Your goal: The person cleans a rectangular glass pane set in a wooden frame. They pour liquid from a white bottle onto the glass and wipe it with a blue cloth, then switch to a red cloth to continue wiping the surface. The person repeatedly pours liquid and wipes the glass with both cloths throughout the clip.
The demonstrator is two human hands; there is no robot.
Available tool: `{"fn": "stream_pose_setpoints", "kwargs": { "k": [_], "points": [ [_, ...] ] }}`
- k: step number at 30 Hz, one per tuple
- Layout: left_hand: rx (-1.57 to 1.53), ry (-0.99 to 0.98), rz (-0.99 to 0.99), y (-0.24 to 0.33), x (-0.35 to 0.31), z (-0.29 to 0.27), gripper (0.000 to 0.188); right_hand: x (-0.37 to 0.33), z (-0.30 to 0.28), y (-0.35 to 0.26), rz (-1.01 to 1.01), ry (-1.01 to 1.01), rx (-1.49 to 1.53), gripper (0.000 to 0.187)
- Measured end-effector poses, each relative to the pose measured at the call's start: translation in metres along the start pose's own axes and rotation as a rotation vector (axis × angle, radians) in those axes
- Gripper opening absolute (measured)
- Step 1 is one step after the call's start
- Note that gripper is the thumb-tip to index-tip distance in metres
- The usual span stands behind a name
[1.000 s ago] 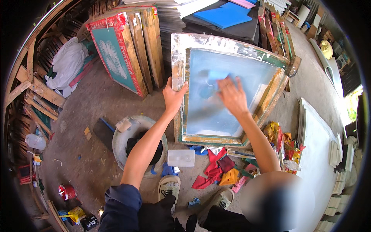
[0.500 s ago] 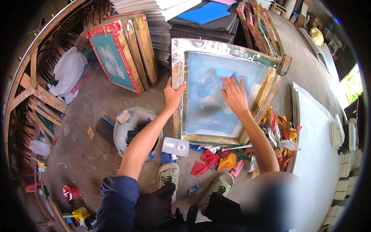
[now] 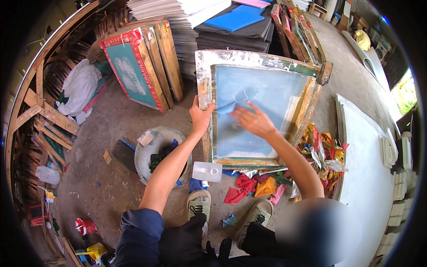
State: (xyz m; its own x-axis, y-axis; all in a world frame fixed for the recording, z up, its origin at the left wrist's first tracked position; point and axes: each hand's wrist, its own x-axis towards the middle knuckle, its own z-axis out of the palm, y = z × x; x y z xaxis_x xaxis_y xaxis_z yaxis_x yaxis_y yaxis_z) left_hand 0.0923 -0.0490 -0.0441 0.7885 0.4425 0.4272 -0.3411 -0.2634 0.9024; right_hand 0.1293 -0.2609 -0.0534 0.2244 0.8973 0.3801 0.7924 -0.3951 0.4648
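A wooden-framed printing screen, its rim paint-spattered, stands tilted in front of me. Pale blue mesh fills it, with a thin white outline and faint blotches. My left hand is closed on the frame's left side, thumb at the inner edge. My right hand presses a blue cloth against the left-middle of the mesh. The cloth is partly hidden under its fingers. Below the frame's lower left corner is a translucent plastic jug.
A round grey bucket with dark cloths stands left of the jug. Coloured rags lie under the screen. More framed screens lean at the back left, beside stacked sheets. White boards lie at right.
My right hand has swept the blue cloth down and left across the mesh. Several pale blotches there look fainter. My left hand keeps its hold on the frame.
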Motion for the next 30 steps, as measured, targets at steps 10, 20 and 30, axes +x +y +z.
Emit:
{"fn": "stream_pose_setpoints", "kwargs": {
  "k": [10, 20, 30],
  "points": [
    [0.026, 0.035, 0.003, 0.011, -0.005, 0.001, 0.025, -0.002, -0.017, -0.006, 0.025, 0.119, 0.038, 0.039],
    [0.052, 0.062, 0.030, 0.004, -0.001, -0.001, 0.026, 0.007, -0.014, -0.007, 0.119, 0.295, 0.294, 0.034],
    [0.003, 0.045, -0.058, -0.001, -0.001, 0.002, 0.027, 0.011, 0.017, -0.040, 0.289, 0.051, 0.025, 0.052]
  ]
}}
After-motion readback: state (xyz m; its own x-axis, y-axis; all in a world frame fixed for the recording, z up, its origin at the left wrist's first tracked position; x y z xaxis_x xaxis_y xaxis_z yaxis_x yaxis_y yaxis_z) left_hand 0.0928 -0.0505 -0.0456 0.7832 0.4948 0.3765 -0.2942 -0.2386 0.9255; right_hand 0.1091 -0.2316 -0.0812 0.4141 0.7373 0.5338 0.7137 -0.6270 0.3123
